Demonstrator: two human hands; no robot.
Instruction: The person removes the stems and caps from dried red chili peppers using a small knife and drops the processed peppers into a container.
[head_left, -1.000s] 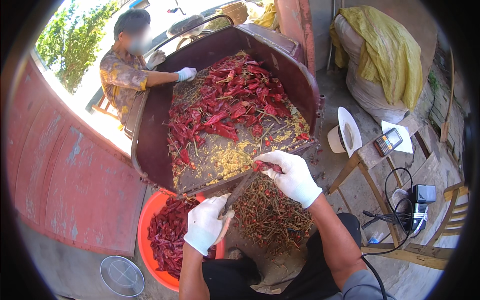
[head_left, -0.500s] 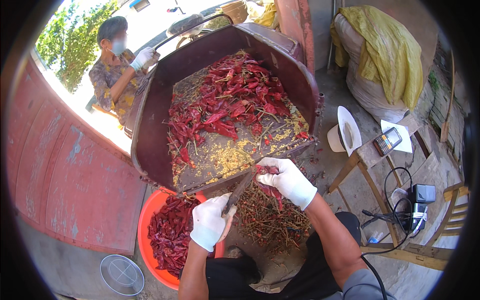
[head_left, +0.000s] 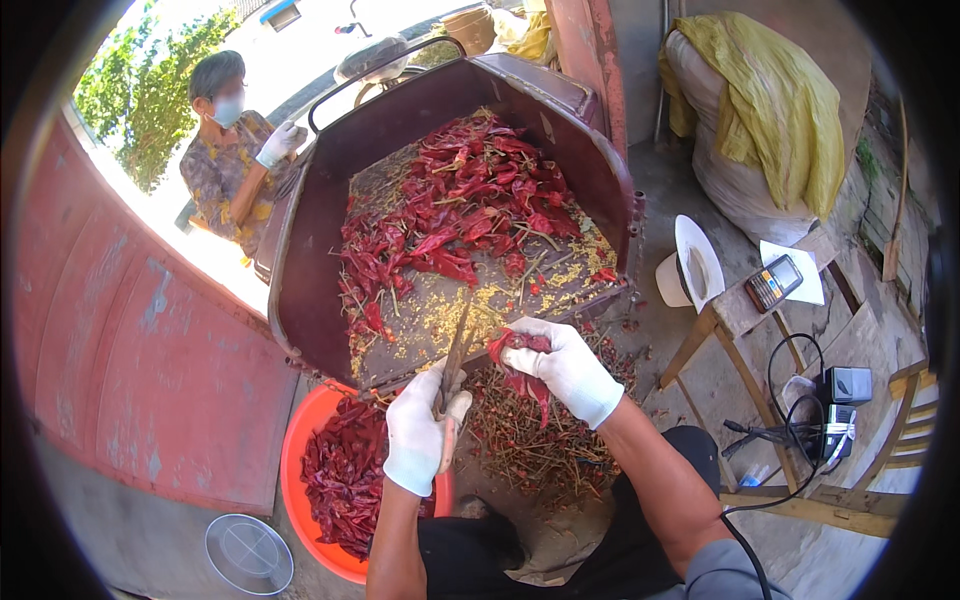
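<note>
My left hand (head_left: 415,430), in a white glove, is closed around a pair of dark, worn scissors (head_left: 460,345), whose blades point up and away from me. Just to the right, my gloved right hand (head_left: 565,368) grips several dried red chili peppers (head_left: 520,350) bunched in its fingers, one dangling below. The blades and the peppers are a small gap apart. Both hands are at the near edge of a maroon metal cart bed (head_left: 300,265), which bears a heap of dried chilies (head_left: 480,190) and scattered yellow seeds (head_left: 450,318).
An orange tub (head_left: 300,430) of chilies stands below my left hand. Cut stems (head_left: 540,440) are piled on the ground between my legs. A masked person (head_left: 235,165) in white gloves stands beyond the cart. A wooden stool (head_left: 745,310) carries a phone (head_left: 773,283); a white hat (head_left: 690,265) is beside it.
My left hand has tilted the scissors more upright, moving the blades away from the chilies. My right hand has shifted slightly left and nearer me, still gripping its chilies.
</note>
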